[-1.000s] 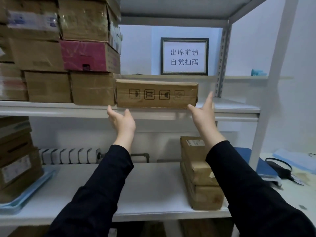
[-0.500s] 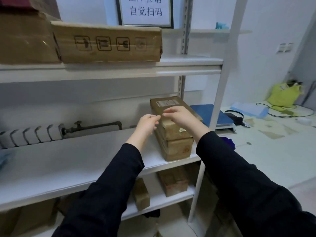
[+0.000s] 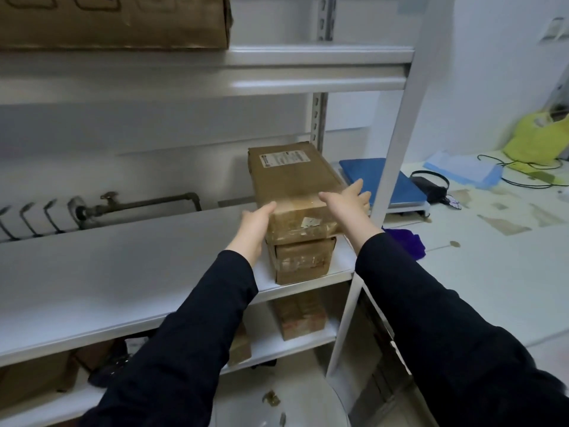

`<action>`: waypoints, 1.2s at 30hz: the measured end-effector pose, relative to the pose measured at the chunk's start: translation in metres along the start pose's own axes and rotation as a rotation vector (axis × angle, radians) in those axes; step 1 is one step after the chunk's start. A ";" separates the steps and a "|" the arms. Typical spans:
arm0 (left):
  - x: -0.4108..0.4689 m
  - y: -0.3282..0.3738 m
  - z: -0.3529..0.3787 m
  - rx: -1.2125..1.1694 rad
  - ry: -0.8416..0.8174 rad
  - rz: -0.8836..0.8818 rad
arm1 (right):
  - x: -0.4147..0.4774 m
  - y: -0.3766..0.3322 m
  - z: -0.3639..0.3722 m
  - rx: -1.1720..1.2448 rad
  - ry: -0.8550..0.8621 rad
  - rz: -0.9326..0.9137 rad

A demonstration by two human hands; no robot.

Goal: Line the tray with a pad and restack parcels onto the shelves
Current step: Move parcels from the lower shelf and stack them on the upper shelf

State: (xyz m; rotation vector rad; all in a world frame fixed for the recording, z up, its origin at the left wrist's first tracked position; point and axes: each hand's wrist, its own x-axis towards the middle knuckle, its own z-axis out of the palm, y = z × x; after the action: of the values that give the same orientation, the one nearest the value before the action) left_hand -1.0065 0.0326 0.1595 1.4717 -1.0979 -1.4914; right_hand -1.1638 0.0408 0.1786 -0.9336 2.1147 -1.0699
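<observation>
Two brown cardboard parcels are stacked at the right end of the middle shelf [image 3: 154, 291]. The top parcel [image 3: 292, 177] has a white label at its far end. My left hand [image 3: 254, 229] presses flat against the left side of the top parcel near its front corner. My right hand [image 3: 348, 201] lies with straight fingers along its right side. The lower parcel [image 3: 300, 261] sits beneath it. Another long brown parcel [image 3: 117, 21] rests on the upper shelf [image 3: 308, 67].
More parcels [image 3: 300, 317] stand on the lower shelf. A white upright post [image 3: 397, 143] is close to my right hand. To the right lie a blue scale [image 3: 381, 183], blue pads [image 3: 462, 169], cables and a yellow bag [image 3: 537, 140]. A pipe [image 3: 147, 201] runs behind the shelf.
My hands left the parcel on the upper shelf and came down to the stack on the middle shelf. They now lie flat on both sides of the top parcel.
</observation>
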 end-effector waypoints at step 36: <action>-0.175 0.063 -0.181 -0.147 0.124 0.409 | -0.198 -0.090 -0.016 0.760 -0.375 -0.234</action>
State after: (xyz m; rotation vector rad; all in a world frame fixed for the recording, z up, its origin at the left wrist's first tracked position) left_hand -0.8208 0.1626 0.2847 1.1396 -1.1094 -1.1529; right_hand -1.0315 0.1652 0.2984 -0.9031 1.1591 -1.5170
